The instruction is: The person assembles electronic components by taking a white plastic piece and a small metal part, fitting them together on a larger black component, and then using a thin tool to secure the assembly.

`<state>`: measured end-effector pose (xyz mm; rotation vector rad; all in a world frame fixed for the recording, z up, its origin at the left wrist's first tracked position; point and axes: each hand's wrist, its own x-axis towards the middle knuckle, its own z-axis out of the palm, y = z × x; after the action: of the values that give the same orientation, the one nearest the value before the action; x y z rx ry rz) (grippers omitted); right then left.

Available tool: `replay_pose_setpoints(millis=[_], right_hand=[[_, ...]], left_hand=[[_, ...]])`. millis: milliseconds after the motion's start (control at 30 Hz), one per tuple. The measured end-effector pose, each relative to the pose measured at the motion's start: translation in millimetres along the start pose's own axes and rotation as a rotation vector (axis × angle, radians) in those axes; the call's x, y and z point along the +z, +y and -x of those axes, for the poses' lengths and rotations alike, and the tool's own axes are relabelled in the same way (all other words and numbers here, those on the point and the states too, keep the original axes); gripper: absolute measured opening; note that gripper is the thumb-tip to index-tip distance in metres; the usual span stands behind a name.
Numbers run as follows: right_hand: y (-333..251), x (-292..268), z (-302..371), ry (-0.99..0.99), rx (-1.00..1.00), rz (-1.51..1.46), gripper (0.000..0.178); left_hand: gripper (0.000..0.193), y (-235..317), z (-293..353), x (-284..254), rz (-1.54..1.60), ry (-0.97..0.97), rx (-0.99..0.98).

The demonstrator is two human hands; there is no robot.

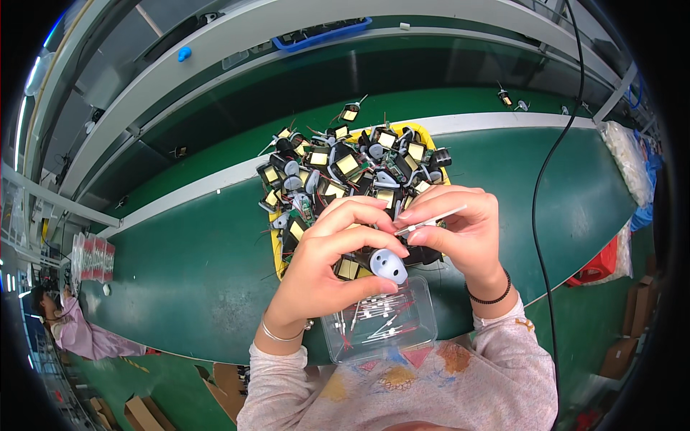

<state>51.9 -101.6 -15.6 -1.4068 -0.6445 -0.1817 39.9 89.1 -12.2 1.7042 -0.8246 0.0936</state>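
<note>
My left hand (332, 260) is closed around a small black motor-like unit with a pale grey, holed end cap (389, 266). The cap faces up toward me. Just to its right, my right hand (454, 228) pinches a thin white rod (438, 217) with a small white collar, its other end reaching toward the left fingertips. Whether the rod touches the unit is hidden by the fingers. Under both hands sits a clear plastic box (422, 336) with several white rods and red wires in it. Behind it, a yellow crate (277, 248) is heaped with black units bearing cream pads, grey caps and wires.
The crate and box stand on a green worktable (187, 266). A black cable (535, 187) hangs down at the right. Loose units (351, 111) lie beyond the crate, below a shelf with a blue tray (323, 34). A person (90, 327) sits at far left.
</note>
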Motion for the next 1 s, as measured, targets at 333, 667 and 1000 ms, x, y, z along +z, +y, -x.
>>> replay_pose_setpoints(millis=[333, 667, 1000], right_hand=[[-35, -12, 29, 0.434, -0.417, 0.078, 0.025], [-50, 9, 28, 0.035, -0.445, 0.576, 0.031], [-47, 7, 25, 0.056, -0.415, 0.556, 0.033]], left_hand=[[0.031, 3, -1, 8, 0.018, 0.16, 0.002], [0.047, -10, 4, 19, -0.121, 0.225, 0.213], [0.046, -10, 6, 19, -0.084, 0.24, 0.215]])
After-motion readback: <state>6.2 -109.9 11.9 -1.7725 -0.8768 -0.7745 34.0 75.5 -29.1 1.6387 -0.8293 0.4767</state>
